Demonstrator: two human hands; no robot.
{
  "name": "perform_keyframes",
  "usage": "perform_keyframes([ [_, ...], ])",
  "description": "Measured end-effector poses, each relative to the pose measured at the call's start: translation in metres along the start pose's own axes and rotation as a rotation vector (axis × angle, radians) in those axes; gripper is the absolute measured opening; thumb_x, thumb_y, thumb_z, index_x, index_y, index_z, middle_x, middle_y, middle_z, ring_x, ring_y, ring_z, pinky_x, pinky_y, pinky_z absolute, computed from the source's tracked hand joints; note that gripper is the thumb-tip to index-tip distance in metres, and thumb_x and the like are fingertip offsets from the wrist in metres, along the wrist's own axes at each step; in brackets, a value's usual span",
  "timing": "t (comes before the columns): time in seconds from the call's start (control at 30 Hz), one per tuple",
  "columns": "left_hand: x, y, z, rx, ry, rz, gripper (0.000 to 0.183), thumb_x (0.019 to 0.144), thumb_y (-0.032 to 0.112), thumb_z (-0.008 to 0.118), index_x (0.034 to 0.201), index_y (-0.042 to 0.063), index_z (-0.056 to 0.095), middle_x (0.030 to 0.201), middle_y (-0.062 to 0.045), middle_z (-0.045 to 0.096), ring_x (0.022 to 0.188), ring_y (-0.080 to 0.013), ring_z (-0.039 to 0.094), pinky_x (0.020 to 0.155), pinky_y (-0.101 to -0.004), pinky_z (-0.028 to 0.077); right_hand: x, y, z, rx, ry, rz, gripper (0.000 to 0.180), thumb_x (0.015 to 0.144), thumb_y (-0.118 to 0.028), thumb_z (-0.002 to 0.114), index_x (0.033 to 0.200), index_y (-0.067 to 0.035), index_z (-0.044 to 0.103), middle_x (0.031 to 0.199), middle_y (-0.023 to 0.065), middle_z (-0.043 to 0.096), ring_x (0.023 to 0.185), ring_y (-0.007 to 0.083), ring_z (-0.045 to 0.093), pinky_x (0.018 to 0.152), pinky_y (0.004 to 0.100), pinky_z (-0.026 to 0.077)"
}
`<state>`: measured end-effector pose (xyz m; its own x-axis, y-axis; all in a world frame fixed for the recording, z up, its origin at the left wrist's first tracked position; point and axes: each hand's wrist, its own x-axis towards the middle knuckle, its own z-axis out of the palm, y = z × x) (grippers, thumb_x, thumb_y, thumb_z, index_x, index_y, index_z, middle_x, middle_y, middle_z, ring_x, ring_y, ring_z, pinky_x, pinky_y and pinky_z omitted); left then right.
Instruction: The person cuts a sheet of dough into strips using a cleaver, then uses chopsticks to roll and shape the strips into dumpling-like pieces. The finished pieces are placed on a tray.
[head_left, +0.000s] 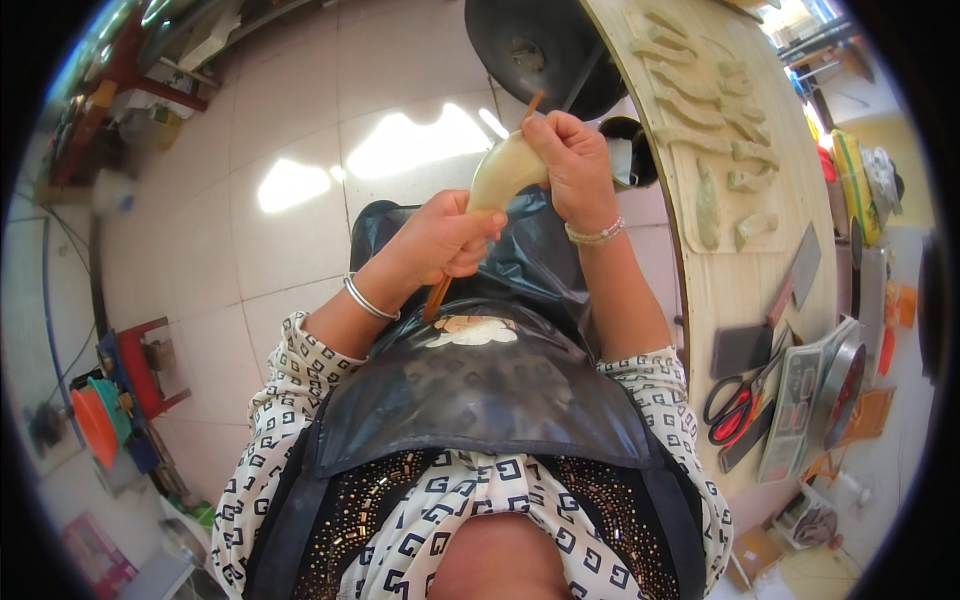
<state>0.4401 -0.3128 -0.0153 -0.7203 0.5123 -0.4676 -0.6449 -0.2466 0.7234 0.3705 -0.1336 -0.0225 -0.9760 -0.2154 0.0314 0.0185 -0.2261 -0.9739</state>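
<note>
A thick, pale strip of dough (504, 174) arches between my two hands in front of the black apron. My left hand (456, 232) grips its lower left end together with a pair of wooden chopsticks, whose ends (438, 298) stick out below the fist. The upper right end is held in my right hand (574, 161), where a wooden stick tip (534, 103) pokes out beyond the fingers. How the dough is fixed to the sticks is hidden by the fingers. Several similar pale strips (694, 112) lie on a board on the table at the right.
The wooden table (739, 296) edge runs along my right side. On it are a cleaver (806, 266), scissors (726, 420), a dark block (739, 351) and a clear plastic case (791, 409). A large black pan (544, 49) and a dark bucket (637, 150) stand beyond my hands.
</note>
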Motion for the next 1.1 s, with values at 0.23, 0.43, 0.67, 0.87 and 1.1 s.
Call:
perform_keyframes([
  [0.23, 0.002, -0.021, -0.009, -0.641, -0.666, -0.207, 0.022, 0.098, 0.020, 0.051, 0.084, 0.004, 0.053, 0.054, 0.005, 0.034, 0.040, -0.0032, 0.027, 0.034, -0.0209, 0.020, -0.014, 0.004, 0.006, 0.072, -0.220, 0.049, 0.025, 0.100, -0.021, 0.053, 0.101, 0.000, 0.065, 0.070, -0.0029, 0.057, 0.059, 0.0030, 0.049, 0.052, 0.0195, 0.039],
  [0.43, -0.006, -0.023, 0.009, -0.090, 0.063, 0.122, 0.035, 0.103, 0.033, 0.047, 0.096, 0.000, 0.056, 0.060, 0.002, 0.037, 0.043, -0.0049, 0.028, 0.039, -0.0206, 0.023, -0.019, 0.005, 0.004, -0.030, -0.088, 0.077, 0.021, 0.096, -0.018, 0.058, 0.104, 0.000, 0.065, 0.072, -0.0013, 0.060, 0.062, 0.0054, 0.053, 0.057, 0.0216, 0.044],
  [0.67, -0.002, -0.021, 0.003, 0.014, 0.083, 0.200, 0.019, 0.100, 0.018, 0.054, 0.095, 0.001, 0.056, 0.058, 0.004, 0.038, 0.044, -0.0047, 0.029, 0.039, -0.0215, 0.023, -0.034, -0.002, 0.008, 0.066, -0.088, 0.086, 0.015, 0.090, -0.009, 0.065, 0.101, 0.001, 0.066, 0.077, -0.0003, 0.061, 0.065, 0.0048, 0.054, 0.057, 0.0191, 0.043],
  [0.87, -0.004, -0.022, 0.003, 0.158, 0.178, 0.227, 0.013, 0.098, 0.013, 0.057, 0.093, 0.001, 0.055, 0.056, 0.003, 0.039, 0.042, -0.0051, 0.031, 0.038, -0.0226, 0.023, -0.028, -0.019, -0.014, -0.257, -0.159, 0.074, 0.011, 0.092, -0.009, 0.063, 0.093, 0.001, 0.069, 0.071, 0.0001, 0.061, 0.061, 0.0048, 0.053, 0.054, 0.0183, 0.041],
  [1.1, -0.006, -0.028, -0.007, 0.102, 0.144, 0.094, 0.017, 0.098, 0.016, 0.058, 0.088, 0.003, 0.053, 0.055, 0.004, 0.037, 0.041, -0.0048, 0.029, 0.037, -0.0226, 0.022, -0.008, -0.012, -0.022, -0.270, -0.276, 0.166, 0.017, 0.093, -0.013, 0.061, 0.096, 0.001, 0.070, 0.074, 0.0015, 0.066, 0.061, 0.0063, 0.059, 0.054, 0.0198, 0.045],
])
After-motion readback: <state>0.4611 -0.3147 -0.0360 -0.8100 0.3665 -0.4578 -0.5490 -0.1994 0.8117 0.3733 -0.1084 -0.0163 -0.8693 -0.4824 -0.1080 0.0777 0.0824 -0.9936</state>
